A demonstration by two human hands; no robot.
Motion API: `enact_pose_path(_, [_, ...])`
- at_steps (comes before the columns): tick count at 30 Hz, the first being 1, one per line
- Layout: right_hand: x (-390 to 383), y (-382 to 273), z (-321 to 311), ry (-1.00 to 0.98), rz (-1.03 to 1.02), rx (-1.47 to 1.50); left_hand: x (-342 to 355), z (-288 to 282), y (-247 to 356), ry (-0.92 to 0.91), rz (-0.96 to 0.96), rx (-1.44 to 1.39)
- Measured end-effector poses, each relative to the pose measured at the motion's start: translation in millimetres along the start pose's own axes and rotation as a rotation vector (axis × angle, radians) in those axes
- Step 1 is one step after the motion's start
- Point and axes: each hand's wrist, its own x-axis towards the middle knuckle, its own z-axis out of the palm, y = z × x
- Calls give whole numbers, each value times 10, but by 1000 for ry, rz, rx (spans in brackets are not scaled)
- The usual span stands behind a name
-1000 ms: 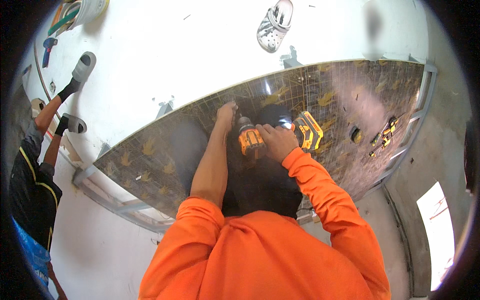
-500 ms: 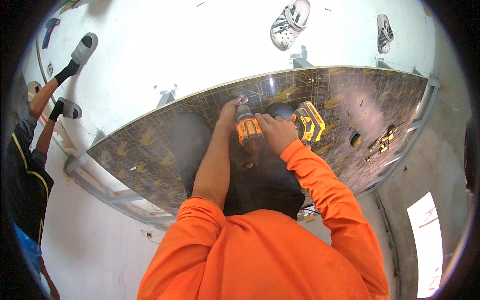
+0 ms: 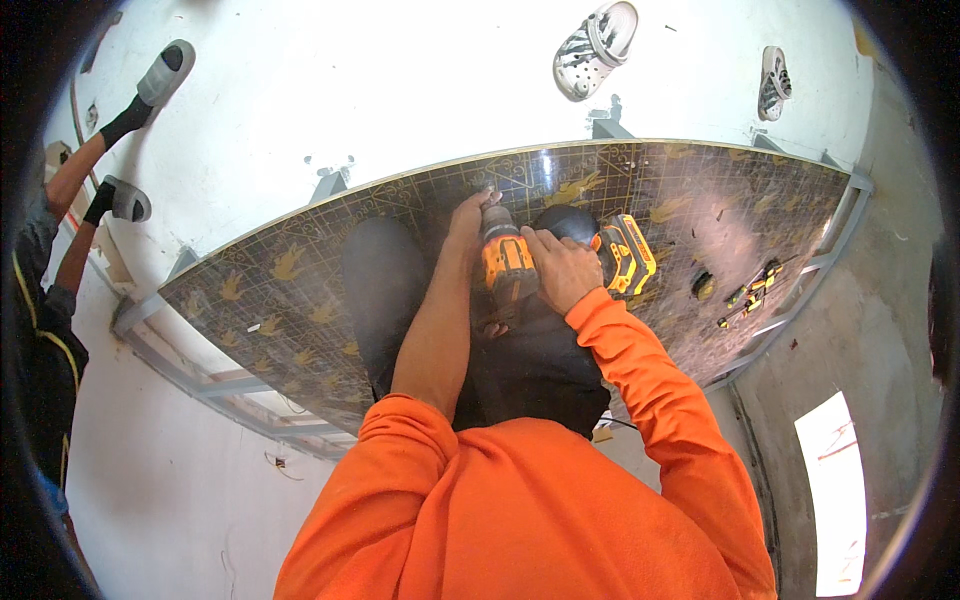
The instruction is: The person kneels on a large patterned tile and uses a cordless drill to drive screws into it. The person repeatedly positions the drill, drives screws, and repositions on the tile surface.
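Note:
A yellow and black cordless drill [image 3: 510, 262] lies across the front of my body, over a dark patterned board [image 3: 290, 300]. My right hand [image 3: 566, 268] is wrapped round its handle, with the battery [image 3: 632, 258] sticking out to the right. At the drill's nose, my left hand [image 3: 470, 215] has its fingers closed in a pinch beside the chuck. Whatever small piece those fingers hold is too small to make out. My dark-trousered knees rest on the board on both sides of the drill.
Grey metal framing [image 3: 235, 388] carries the board. A tape roll [image 3: 704, 286] and a yellow and black tool [image 3: 752, 295] lie on its right part. Two patterned clogs, a white clog [image 3: 595, 52] and a smaller-looking clog [image 3: 773, 84], sit beyond. Another person's legs [image 3: 85, 205] are at left.
The view has shifted slightly, so the board and tools sit a little lower and further left. Both hands keep their hold at the drill.

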Motion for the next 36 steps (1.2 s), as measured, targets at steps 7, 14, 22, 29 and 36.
enact_pose_path(7, [31,24,-45,-20,-31,-29,1,0,-8,-22,1,-26])
enact_pose_path(14, [86,28,-93,-123,-11,-8,-37,77,10,40,-41,-52])
enact_pose_path(22, [123,15,-60,-109,-30,-55,-144,38,17,-43,-46,-2])
enact_pose_path(29, [33,7,-34,11,-71,-84,-57,52,-36,45,-42,-6])
enact_pose_path(36, [76,-3,-93,-17,-48,-101,43,30,-84,26,14,-21])
